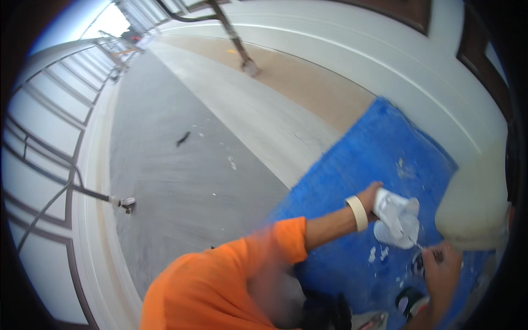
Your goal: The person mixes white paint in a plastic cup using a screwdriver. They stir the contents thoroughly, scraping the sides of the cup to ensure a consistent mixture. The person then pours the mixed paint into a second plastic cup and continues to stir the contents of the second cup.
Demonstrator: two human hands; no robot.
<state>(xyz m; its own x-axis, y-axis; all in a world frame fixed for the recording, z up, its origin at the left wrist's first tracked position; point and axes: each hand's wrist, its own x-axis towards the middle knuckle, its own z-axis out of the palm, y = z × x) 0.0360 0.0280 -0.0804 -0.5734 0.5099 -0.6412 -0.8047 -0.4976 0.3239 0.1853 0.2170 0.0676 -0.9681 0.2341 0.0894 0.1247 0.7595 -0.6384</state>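
Observation:
My left hand (pixel 369 199) is wrapped around a white plastic container (pixel 389 202), tipped over the blue sheet. A pale round part, mouth or lid, shows on its lower side; I cannot tell which. Fingers of my right hand (pixel 443 267) pinch a thin tool (pixel 416 242), whose far end reaches to the container. Its kind is too small to make out. Around my left wrist sits a cream ring (pixel 357 213) like a tape roll, below an orange sleeve (pixel 291 242).
The blue sheet (pixel 352 159), spotted with white, covers the floor beside a cream wall (pixel 467 121). A dark round item (pixel 410 301) lies near my right forearm. Wheeled scaffold legs stand at the left (pixel 124 203) and far side (pixel 247 63). A dark scrap (pixel 183 138) lies on grey floor.

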